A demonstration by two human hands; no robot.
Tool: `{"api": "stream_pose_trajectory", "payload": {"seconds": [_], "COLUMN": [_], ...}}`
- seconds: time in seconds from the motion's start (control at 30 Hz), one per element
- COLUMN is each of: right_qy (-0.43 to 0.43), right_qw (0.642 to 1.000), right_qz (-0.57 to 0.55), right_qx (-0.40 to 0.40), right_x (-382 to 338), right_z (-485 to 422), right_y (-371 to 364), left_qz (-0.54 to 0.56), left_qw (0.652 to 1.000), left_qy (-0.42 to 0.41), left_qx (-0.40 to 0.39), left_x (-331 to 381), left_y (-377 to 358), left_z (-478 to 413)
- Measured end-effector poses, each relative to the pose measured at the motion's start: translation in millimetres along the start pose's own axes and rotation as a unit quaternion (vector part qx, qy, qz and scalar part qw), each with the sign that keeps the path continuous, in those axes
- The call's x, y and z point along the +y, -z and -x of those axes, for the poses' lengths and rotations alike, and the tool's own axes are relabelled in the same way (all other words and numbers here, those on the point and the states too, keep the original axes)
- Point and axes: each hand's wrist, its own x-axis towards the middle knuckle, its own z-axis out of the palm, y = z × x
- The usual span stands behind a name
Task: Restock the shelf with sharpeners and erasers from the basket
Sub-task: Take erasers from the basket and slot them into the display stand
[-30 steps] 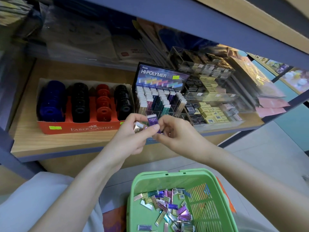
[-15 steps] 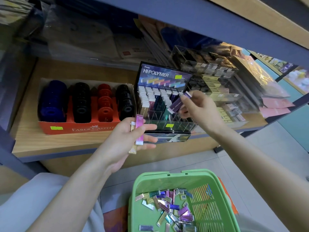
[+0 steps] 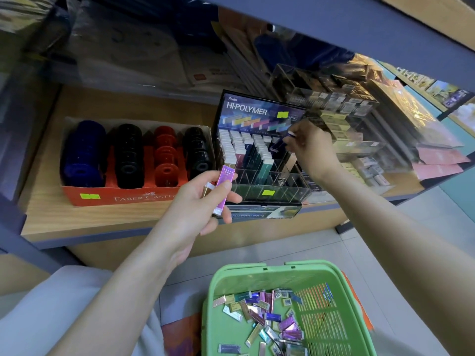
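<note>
My left hand (image 3: 203,204) holds a pink metallic eraser (image 3: 224,188) upright, with a gold one behind it, in front of the shelf edge. My right hand (image 3: 311,147) pinches a dark purple eraser (image 3: 281,142) and lowers it into a back-right slot of the black Hi-Polymer display box (image 3: 259,152) on the wooden shelf (image 3: 84,222). The green basket (image 3: 277,273) below holds several loose metallic erasers (image 3: 264,317).
A red Faber-Castell tray (image 3: 84,196) with blue, black and red sharpeners stands left of the display box. Clear racks of boxed erasers (image 3: 344,119) fill the shelf's right side. An upper shelf beam (image 3: 334,24) overhangs. Pink packets (image 3: 437,163) lie far right.
My right hand took the purple eraser from my left hand, carried it up and right to the display box, and now pushes it into a slot. The left hand stayed holding the pink eraser.
</note>
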Motion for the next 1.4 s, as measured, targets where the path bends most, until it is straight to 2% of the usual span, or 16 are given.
{"api": "stream_pose_trajectory", "payload": {"seconds": [0.1, 0.3, 0.47, 0.6, 0.7, 0.8, 0.97, 1.17, 1.27, 1.4], "right_qy": [0.044, 0.061, 0.013, 0.012, 0.058, 0.060, 0.052, 0.098, 0.094, 0.099], "right_qw": [0.998, 0.998, 0.998, 0.997, 0.998, 0.992, 0.991, 0.982, 0.980, 0.969], "right_qz": [0.039, -0.008, -0.062, -0.076, 0.006, 0.093, 0.103, 0.146, 0.166, 0.206], "right_qx": [-0.019, -0.032, 0.008, -0.013, -0.031, -0.059, -0.064, -0.068, -0.064, -0.092], "right_x": [-0.7, -1.2, -4.8, -1.9, 2.0, 7.4, 9.7, 9.4, 10.9, 9.6], "right_z": [-1.0, 3.9, 2.9, 6.1, 6.0, 2.8, -1.9, -8.7, -16.5, -26.2], "right_y": [-0.6, 2.0, 8.0, 9.6, 11.9, 12.4, 11.1, 4.0, 5.4, 9.2], "left_qz": [0.006, 0.004, -0.003, -0.011, -0.019, -0.018, -0.019, -0.018, -0.016, -0.019], "left_qw": [1.000, 1.000, 1.000, 1.000, 1.000, 1.000, 1.000, 1.000, 1.000, 1.000], "left_qy": [0.002, 0.006, 0.007, 0.009, 0.011, 0.013, 0.016, 0.018, 0.021, 0.021], "left_qx": [0.001, 0.002, 0.008, 0.011, 0.007, 0.009, 0.015, 0.013, 0.015, 0.014], "left_x": [-0.5, -2.3, -3.5, -4.0, -4.4, -5.0, -4.6, -4.4, -4.5, -4.4], "left_y": [-0.3, -0.2, -0.7, -1.4, -2.6, -3.2, -4.8, -5.1, -4.8, -4.5], "left_z": [-1.5, -4.0, -4.2, -5.5, -5.6, -5.4, -5.5, -6.1, -7.4, -8.1]}}
